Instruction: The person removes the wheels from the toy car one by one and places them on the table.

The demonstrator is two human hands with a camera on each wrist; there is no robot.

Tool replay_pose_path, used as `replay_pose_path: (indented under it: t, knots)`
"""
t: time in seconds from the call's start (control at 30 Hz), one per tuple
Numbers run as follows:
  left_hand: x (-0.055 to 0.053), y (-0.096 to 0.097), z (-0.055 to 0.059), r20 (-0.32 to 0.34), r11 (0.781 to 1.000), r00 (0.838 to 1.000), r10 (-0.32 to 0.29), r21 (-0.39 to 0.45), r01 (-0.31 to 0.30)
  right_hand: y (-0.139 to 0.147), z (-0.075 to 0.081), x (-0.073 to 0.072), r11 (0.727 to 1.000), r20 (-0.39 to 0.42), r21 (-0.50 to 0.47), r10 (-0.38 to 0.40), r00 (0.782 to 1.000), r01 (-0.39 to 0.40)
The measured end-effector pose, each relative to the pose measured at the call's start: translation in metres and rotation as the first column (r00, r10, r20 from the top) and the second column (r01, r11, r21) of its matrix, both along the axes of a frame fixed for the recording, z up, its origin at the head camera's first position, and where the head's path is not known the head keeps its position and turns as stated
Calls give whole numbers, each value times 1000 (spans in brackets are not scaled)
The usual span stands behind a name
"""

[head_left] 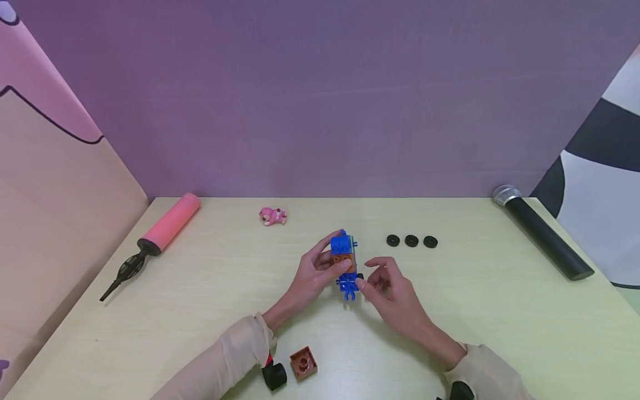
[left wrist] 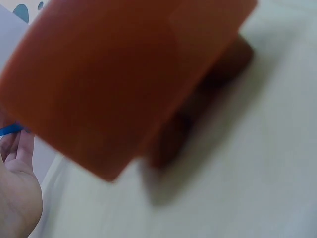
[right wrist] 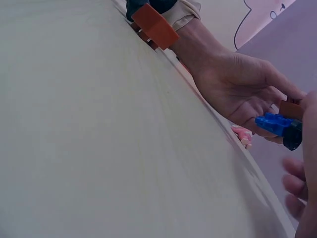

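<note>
In the head view my left hand [head_left: 312, 272] grips a toy-brick vehicle base [head_left: 345, 245], blue at both ends with a brown middle, held up over the table. The left thumb lies across the brown part. A black wheel [right wrist: 293, 135] sits on the side of its near blue end, as the right wrist view shows. My right hand [head_left: 395, 297] is beside that end, thumb tip at the wheel, index finger stretched out apart from the thumb. A brown brick [head_left: 303, 363] lies hollow side up near my left sleeve and fills much of the left wrist view.
Several loose things lie on the pale table [head_left: 225, 266]: three black wheels [head_left: 411, 240] in a row beyond the right hand, a small pink bear figure [head_left: 273, 216], a pink pump [head_left: 172, 222] at left, and a microphone [head_left: 545, 233] at right. A purple partition [head_left: 320, 111] stands behind.
</note>
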State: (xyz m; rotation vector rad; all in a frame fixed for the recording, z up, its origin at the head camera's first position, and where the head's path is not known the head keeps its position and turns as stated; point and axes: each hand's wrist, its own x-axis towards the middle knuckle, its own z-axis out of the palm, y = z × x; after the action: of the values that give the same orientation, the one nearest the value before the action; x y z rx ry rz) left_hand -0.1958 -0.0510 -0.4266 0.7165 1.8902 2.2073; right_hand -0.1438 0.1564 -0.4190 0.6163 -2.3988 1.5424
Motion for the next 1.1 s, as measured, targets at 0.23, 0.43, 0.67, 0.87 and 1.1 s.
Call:
replay_pose_path:
  t: [0.23,0.43,0.67,0.87,1.1]
  knots:
    - [-1,0,2,6,999,1000,29,-16,-29,0,3,5,997,-380,63,74,922,-54]
    - [-1,0,2,-7,998,999,44,-41,-45,-22,6,23,863,-409,423,454,792,-277]
    - [-1,-1,2,-22,998,999,49,-36,-50,-47,4,51,701,-97,611,528,843,-368]
    - [0,-1,2,-24,998,999,49,-24,-49,-56,3,56,757,-64,524,493,868,-391]
    - [0,0,2,-17,997,998,57,-44,-58,-41,12,44,932,-87,239,302,949,-274]
